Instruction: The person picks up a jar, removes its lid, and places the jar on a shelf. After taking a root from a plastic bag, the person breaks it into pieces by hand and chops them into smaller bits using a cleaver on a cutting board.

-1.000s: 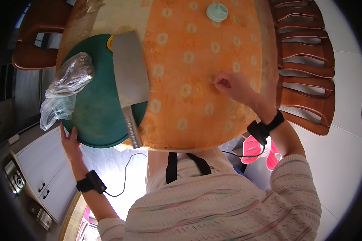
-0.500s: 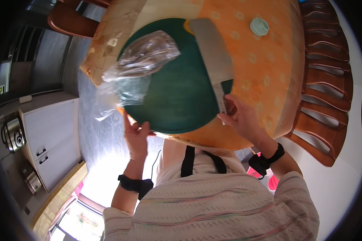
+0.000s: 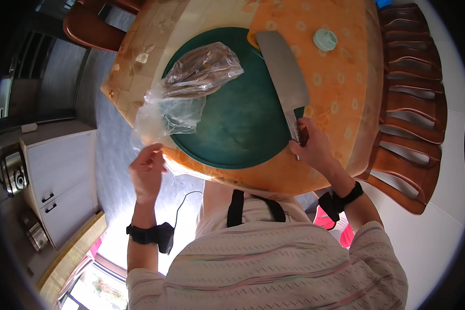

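Note:
A round green board (image 3: 237, 124) lies on the table. On its left part rests a clear plastic bag (image 3: 204, 70) with something brown inside, its loose end hanging over the board's edge. A wide-bladed cleaver (image 3: 282, 67) lies across the right side of the board, handle toward me. My right hand (image 3: 312, 146) is closed round the cleaver's handle. Beside the loose end of the bag, off the board at the lower left, my left hand (image 3: 147, 173) has its fingers curled together; whether it pinches the plastic is hard to see.
The table (image 3: 336, 124) has a patterned orange cover. A pale green lid or small dish (image 3: 325, 40) sits at the back right. Wooden chairs (image 3: 416, 111) line the right side, and another chair (image 3: 90, 28) stands at the upper left. White cabinets (image 3: 62, 175) are on the left.
My left hand has left the board's near edge and moved left, its fingers now curled. The board, bag and cleaver appear slightly farther right, with my right hand still at the handle.

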Demonstrator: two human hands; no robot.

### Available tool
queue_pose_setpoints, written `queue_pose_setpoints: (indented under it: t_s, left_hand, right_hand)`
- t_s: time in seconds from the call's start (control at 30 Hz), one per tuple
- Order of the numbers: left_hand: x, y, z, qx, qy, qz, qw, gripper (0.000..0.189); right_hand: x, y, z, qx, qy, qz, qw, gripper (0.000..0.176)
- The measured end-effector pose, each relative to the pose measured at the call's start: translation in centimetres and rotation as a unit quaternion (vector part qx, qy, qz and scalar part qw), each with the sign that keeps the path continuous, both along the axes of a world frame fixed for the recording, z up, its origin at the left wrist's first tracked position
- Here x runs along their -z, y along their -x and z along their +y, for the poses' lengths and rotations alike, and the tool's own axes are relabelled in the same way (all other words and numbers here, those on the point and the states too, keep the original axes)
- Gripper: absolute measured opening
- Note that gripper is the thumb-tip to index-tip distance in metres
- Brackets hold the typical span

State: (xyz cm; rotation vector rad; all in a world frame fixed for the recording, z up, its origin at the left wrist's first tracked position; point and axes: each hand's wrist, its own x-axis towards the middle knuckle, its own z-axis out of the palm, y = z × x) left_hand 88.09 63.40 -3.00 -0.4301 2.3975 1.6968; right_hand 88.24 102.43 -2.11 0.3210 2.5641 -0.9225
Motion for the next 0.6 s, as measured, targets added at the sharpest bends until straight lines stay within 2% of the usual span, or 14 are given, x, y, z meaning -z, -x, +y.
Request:
queue_pose_setpoints:
  t_s: [0.03,0.07,0.1,0.17,0.2,0.27,0.37,0.4,0.43,0.47,0.5,0.53,0.57,0.6]
  left_hand:
    - [-1.4,0.7,0.4,-0.024,0.047,0.072,0.996,0.016]
    - [-1.5,1.3,-0.5,0.009,0.149,0.145,0.978,0.02]
    - [-2.5,2.1,0.3,0.011,0.15,0.148,0.977,0.02]
    - [-5.0,4.2,2.3,-0.002,0.289,0.22,0.932,0.025]
    - [-4.9,4.8,2.8,-0.002,0.29,0.222,0.931,0.025]
    - [-4.1,5.9,3.2,-0.002,0.365,0.324,0.873,0.023]
    - [-2.1,6.6,1.1,0.067,0.386,0.313,0.865,0.017]
    - [-2.6,6.5,1.3,0.066,0.386,0.313,0.865,0.017]
    - [-3.7,6.3,1.9,0.07,0.319,0.321,0.889,0.014]
    - [-4.8,5.9,2.6,0.073,0.251,0.326,0.908,0.011]
    - [-5.6,5.5,3.0,0.071,0.252,0.325,0.909,0.011]
    - [-6.3,4.9,3.6,0.081,0.179,0.29,0.937,0.01]
    - [-6.9,4.4,4.2,0.091,0.105,0.252,0.958,0.01]
    - [-7.2,4.4,5.1,0.124,0.096,0.308,0.939,0.009]
  right_hand:
    - [0.0,-0.2,0.2,0.003,0.002,0.001,1.0,0.056]
    - [0.0,-0.3,0.4,0.007,0.001,0.001,1.0,0.055]
    - [0.1,-0.4,0.6,0.012,0.0,0.001,1.0,0.055]
    - [0.3,-0.8,1.1,0.023,0.01,0.018,1.0,0.052]
    - [0.4,-0.9,1.5,0.032,0.02,0.035,0.999,0.048]
    - [0.3,-1.1,2.2,0.041,0.03,0.044,0.998,0.048]
    - [-1.0,-0.8,2.3,0.061,0.063,0.016,0.996,0.045]
    - [-1.4,-0.6,2.3,0.074,0.086,-0.018,0.993,0.042]
    - [-1.3,-0.6,2.5,0.074,0.086,-0.018,0.993,0.042]
    - [-1.1,-0.6,2.9,0.016,0.006,0.074,0.997,0.042]
    - [-1.0,-0.6,3.0,-0.044,-0.073,0.163,0.983,0.042]
    - [-2.2,-0.1,2.1,-0.046,-0.071,0.163,0.983,0.042]
    - [-3.9,0.4,0.9,-0.036,-0.001,0.146,0.989,0.043]
    - [-5.6,0.9,-0.6,-0.025,0.068,0.129,0.989,0.045]
